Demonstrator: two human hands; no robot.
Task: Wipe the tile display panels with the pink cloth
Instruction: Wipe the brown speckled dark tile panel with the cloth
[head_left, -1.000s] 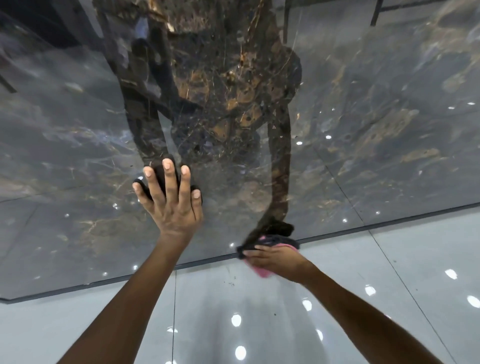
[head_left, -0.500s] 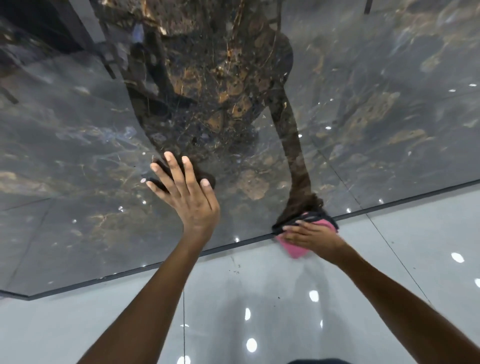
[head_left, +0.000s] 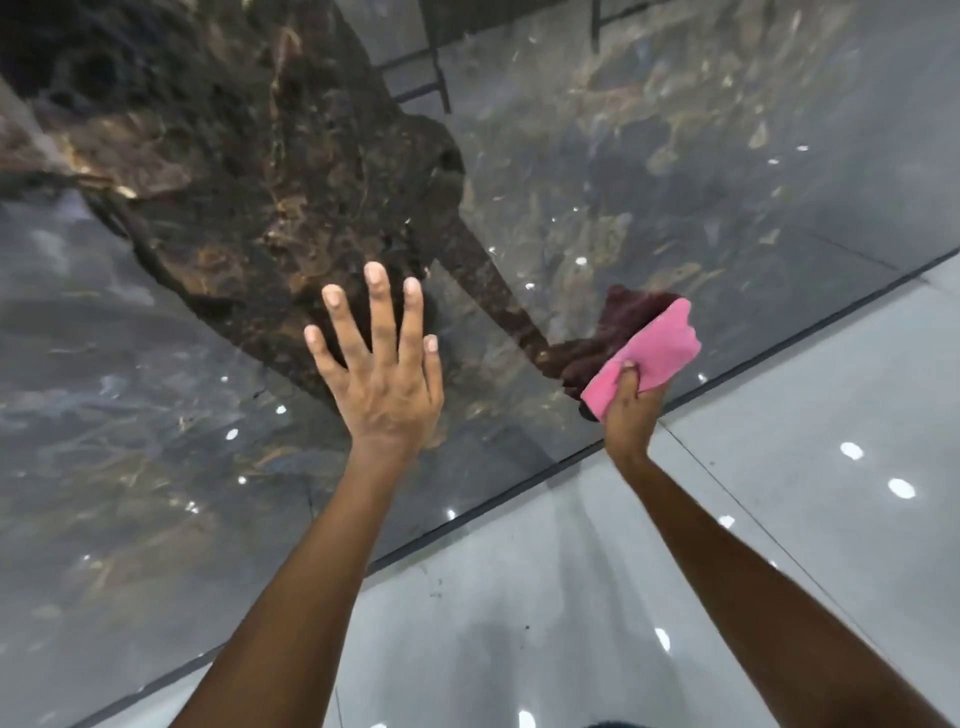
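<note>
Your left hand (head_left: 387, 387) lies flat against the dark marbled tile panel (head_left: 649, 156), fingers straight and spread, holding nothing; it only braces you. A second ago it was planted the same way, so on this side nothing but the viewpoint has shifted: your head has turned and the panel's lower edge now runs steeply up to the right.

Further right, the real change is in your right hand (head_left: 631, 410). A second ago it was low, at the panel's bottom edge, palm over the pink cloth (head_left: 652, 353) with only a sliver of pink showing beneath the fingers. Half a second ago it had slid rightwards along that edge. Now it has swung up: the thumb lies across the near end of the cloth and the fingers sit behind it, so your grip is closed on the cloth, and most of the folded cloth stands out above the hand, pressed against or just off the glossy face, where its dark reflection meets it.

That suggests the pass along the bottom edge is finished here and an upward stroke on the right part of the panel is starting. Beyond the edge lies the pale polished floor (head_left: 779, 467), spotted with light reflections. The panel's upper area looks not yet reached.
</note>
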